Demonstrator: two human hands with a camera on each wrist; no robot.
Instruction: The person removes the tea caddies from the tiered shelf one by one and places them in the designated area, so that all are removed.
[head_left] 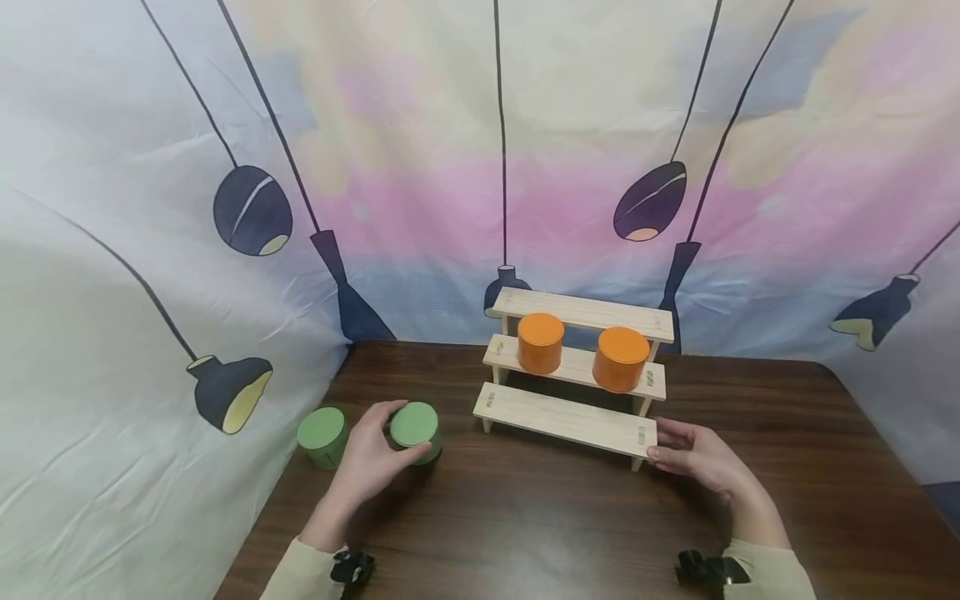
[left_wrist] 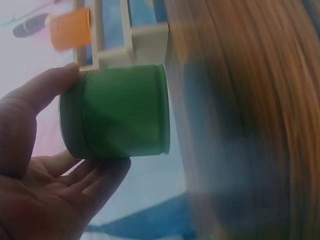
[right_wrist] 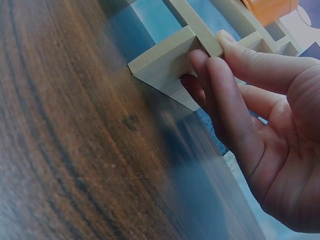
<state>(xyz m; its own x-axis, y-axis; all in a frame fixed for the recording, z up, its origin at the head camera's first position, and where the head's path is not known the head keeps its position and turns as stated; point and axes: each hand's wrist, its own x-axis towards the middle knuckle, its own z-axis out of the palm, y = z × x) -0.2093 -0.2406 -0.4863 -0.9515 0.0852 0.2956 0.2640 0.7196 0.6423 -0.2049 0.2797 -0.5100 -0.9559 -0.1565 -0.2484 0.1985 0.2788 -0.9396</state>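
Observation:
My left hand grips a round green tin between thumb and fingers, its lid facing up. In the left wrist view the base of this green tin is close over the table. Just left of that hand stands a second green tin. On the right, my right hand pinches the end of the lowest step of a three-step wooden stand, thumb on top and fingers beneath, as the right wrist view shows. Two orange tins sit apart on the middle step; the top and bottom steps are bare.
A dark brown wooden table carries everything. Behind and to the left hangs a pastel cloth printed with dark lamps, meeting the table's back and left edges. Each wrist wears a black strap.

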